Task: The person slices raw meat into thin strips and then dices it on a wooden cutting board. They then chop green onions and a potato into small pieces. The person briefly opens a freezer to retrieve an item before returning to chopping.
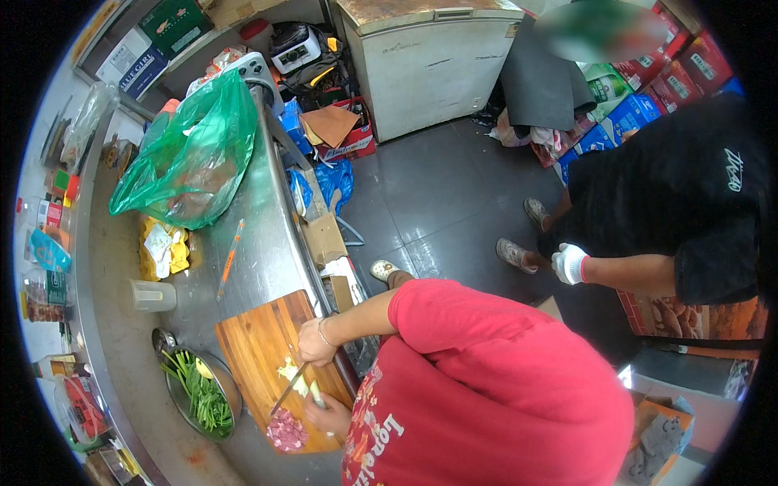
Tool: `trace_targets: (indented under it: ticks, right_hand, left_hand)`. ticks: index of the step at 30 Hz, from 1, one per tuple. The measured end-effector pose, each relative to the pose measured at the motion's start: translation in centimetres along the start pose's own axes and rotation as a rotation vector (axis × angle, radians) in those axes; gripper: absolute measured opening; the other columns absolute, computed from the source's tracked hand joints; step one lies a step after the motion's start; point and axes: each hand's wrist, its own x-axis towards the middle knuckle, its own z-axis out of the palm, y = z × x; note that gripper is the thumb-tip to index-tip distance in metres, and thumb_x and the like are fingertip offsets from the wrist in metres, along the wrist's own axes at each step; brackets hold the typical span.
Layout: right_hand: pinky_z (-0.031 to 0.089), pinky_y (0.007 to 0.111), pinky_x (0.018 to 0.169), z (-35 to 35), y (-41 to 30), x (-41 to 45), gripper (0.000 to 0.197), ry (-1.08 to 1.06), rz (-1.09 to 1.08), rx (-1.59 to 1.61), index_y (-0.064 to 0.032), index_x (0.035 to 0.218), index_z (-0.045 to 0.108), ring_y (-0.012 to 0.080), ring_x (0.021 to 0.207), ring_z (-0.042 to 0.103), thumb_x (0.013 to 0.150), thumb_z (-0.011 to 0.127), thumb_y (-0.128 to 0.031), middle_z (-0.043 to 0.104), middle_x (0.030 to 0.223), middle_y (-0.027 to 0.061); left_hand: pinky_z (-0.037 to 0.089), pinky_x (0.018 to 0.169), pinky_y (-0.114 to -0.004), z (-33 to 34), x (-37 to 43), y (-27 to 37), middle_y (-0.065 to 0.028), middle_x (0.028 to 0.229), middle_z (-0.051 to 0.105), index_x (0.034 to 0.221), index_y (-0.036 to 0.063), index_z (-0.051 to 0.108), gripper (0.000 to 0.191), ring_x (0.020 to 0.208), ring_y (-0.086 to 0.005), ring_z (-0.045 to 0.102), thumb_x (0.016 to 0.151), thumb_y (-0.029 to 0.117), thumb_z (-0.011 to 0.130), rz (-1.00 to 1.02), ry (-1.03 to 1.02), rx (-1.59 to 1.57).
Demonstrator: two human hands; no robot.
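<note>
A wooden cutting board [254,331] lies on the steel counter in front of me. My right hand [316,344] grips a kitchen knife [287,392], its blade slanting across the board. Opposite it, my left hand [329,415] holds a pale green-white vegetable piece [316,395] against the wood. Cut pale vegetable pieces [299,384] are scattered beside the blade. Near the knife's tip sits a heap of cut pink meat [287,431]. A metal bowl [233,389] of cut green stalks and leaves [203,392] stands just beyond the board.
Further along the counter [258,255] lie an orange pen-like stick [231,258], a yellow carton [177,249] and a translucent jug [153,296]. A bulging green plastic bag [188,158] covers the counter's end. Behind me stands a person in black with a white-gloved hand [569,263]. A chest freezer [431,73] stands across the floor.
</note>
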Motion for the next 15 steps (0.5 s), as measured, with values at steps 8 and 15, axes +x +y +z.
trace_targets:
  ticks: [8, 15]
  right_hand:
    - [0.051, 0.041, 0.068, -0.39, -0.25, 0.09, 0.027, -0.062, 0.042, -0.016, -0.0088, 0.087, 0.065, 0.0304, 0.077, 0.064, 0.074, 0.056, -0.03, 0.065, 0.081, 0.0131]
    - [0.05, 0.041, 0.067, -0.09, -0.07, 0.15, 0.026, -0.044, 0.02, 0.004, -0.0065, 0.085, 0.063, 0.0312, 0.075, 0.064, 0.075, 0.056, -0.03, 0.065, 0.077, 0.0144]
  left_hand:
    - [0.041, 0.077, -0.043, -0.04, 0.07, 0.07, -0.019, 0.094, 0.058, 0.1, -0.0035, 0.056, 0.025, 0.089, -0.0361, 0.053, 0.083, 0.014, 0.056, 0.006, 0.0, 0.008]
    - [0.041, 0.078, -0.043, -0.25, 0.13, 0.34, -0.0192, 0.095, 0.058, 0.101, -0.0036, 0.056, 0.026, 0.089, -0.0361, 0.052, 0.083, 0.015, 0.056, 0.007, -0.004, 0.01]
